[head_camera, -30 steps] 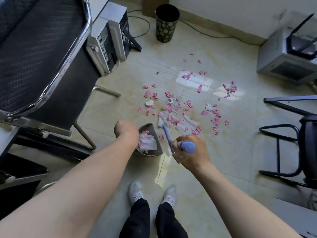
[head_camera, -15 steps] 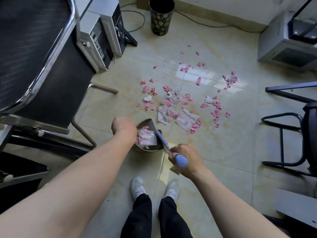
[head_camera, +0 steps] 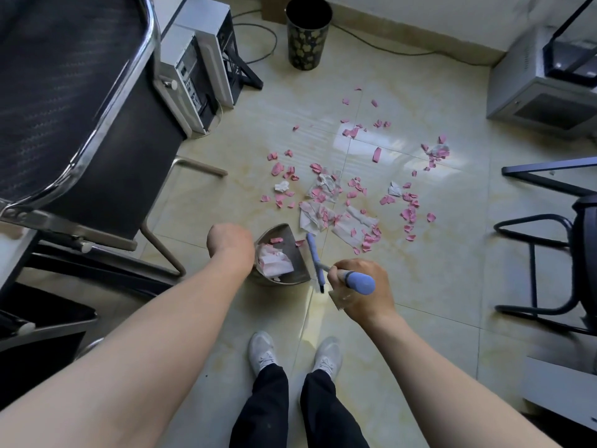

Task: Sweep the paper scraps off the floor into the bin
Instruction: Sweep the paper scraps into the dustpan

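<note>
Right hand (head_camera: 360,291) is closed in a fist round the blue grip of a short hand brush (head_camera: 316,262), whose long head runs away from the knuckles, forward and a little to the left, ending just at the near edge of the scrap pile. Left hand (head_camera: 230,246) is also curled shut, apparently round the handle of the metal dustpan (head_camera: 295,260), though the handle itself is hidden under the wrist, so the grip is a judgement. The pan sits on the tiled floor (head_camera: 452,270) between the two hands, its open mouth facing the brush head, which lies almost against its right rim; a wad of white and pink paper already rests inside. The remaining paper scraps (head_camera: 355,202) lie ahead of the right hand and slightly to its right, spread well beyond the brush tip, with stray pink bits further out still. The brush hand is plainly the nearer to them, so the coming stroke looks to turn on reaching forward past the pile and drawing back leftward toward the pan's mouth, the brush's long axis across the line of travel. The bin (head_camera: 308,33), dark with a pale flower pattern, stands far ahead of both hands, well apart from the pile, beside two computer towers (head_camera: 193,69). No brand, label or writing can be read anywhere.
</note>
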The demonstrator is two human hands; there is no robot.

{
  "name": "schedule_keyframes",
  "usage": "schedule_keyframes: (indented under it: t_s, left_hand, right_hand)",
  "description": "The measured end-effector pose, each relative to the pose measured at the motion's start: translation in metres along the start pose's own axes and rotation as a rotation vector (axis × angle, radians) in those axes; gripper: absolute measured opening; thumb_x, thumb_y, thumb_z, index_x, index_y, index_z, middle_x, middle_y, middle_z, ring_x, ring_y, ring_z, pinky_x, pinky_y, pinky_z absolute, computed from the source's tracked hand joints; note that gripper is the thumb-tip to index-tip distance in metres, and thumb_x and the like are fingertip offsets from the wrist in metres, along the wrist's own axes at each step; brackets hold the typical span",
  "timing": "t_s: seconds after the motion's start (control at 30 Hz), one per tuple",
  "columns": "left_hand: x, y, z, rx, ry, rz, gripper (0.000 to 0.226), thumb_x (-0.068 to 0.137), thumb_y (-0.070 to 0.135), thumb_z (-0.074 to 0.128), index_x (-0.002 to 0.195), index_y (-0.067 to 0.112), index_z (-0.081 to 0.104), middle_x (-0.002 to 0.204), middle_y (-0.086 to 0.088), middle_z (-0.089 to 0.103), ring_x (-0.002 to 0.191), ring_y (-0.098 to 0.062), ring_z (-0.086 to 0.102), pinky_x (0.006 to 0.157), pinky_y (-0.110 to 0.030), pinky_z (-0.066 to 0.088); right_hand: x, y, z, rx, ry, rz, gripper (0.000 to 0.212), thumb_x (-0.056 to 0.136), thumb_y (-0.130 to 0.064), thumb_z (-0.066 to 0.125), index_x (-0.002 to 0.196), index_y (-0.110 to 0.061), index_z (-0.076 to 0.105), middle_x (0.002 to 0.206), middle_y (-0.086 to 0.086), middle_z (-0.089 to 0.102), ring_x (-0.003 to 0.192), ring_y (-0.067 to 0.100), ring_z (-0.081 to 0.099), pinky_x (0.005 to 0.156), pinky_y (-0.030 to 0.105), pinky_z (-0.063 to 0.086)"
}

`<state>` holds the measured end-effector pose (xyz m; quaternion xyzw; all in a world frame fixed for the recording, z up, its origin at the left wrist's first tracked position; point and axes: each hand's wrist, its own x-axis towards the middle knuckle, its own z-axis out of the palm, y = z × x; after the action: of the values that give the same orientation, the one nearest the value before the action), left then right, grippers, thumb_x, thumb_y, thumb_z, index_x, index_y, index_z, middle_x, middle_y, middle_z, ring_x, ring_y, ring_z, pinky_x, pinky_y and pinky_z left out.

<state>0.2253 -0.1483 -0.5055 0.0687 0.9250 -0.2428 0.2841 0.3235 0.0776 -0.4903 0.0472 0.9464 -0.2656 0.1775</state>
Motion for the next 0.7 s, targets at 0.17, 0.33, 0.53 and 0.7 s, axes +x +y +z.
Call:
schedule_keyframes:
  t_s: [0.17, 0.33, 0.53, 0.7]
  left_hand:
    - [-0.003, 0.001, 0.004, 0.008, 0.010, 0.003, 0.031, 0.092, 0.010, 0.047, 0.112, 0.019, 0.070, 0.112, 0.005, 0.069, 0.102, -0.017, 0.067, 0.064, -0.026, 0.043]
    - [-0.010, -0.003, 0.004, 0.007, 0.000, -0.009, 0.031, 0.092, 0.011, 0.048, 0.112, 0.019, 0.070, 0.113, 0.005, 0.069, 0.103, -0.016, 0.066, 0.064, -0.025, 0.043]
    - [-0.029, -0.017, 0.003, -0.108, -0.135, -0.044, 0.034, 0.088, 0.019, 0.055, 0.121, 0.020, 0.065, 0.123, 0.002, 0.064, 0.112, -0.019, 0.061, 0.075, -0.027, 0.044]
    - [-0.038, -0.022, 0.000, -0.177, -0.204, -0.043, 0.038, 0.088, 0.022, 0.055, 0.124, 0.019, 0.063, 0.126, 0.001, 0.062, 0.116, -0.020, 0.059, 0.081, -0.027, 0.042]
  right_hand:
    - [0.008, 0.009, 0.015, -0.136, -0.183, -0.071, 0.008, 0.076, -0.023, 0.061, 0.069, -0.019, 0.061, 0.069, -0.001, 0.050, 0.067, 0.027, 0.051, 0.050, 0.029, 0.026]
    - [-0.001, 0.027, 0.010, -0.071, -0.148, -0.074, 0.026, 0.090, -0.029, 0.059, 0.066, -0.020, 0.059, 0.064, 0.004, 0.056, 0.064, 0.024, 0.051, 0.051, 0.032, 0.033]
    - [-0.025, 0.014, -0.007, 0.043, -0.032, -0.010, 0.024, 0.095, -0.028, 0.063, 0.080, -0.011, 0.072, 0.072, 0.008, 0.066, 0.070, 0.025, 0.059, 0.063, 0.040, 0.050]
    - [-0.023, 0.005, -0.004, 0.069, 0.036, 0.040, 0.028, 0.092, -0.023, 0.063, 0.065, -0.015, 0.060, 0.062, 0.005, 0.058, 0.064, 0.028, 0.055, 0.055, 0.040, 0.046]
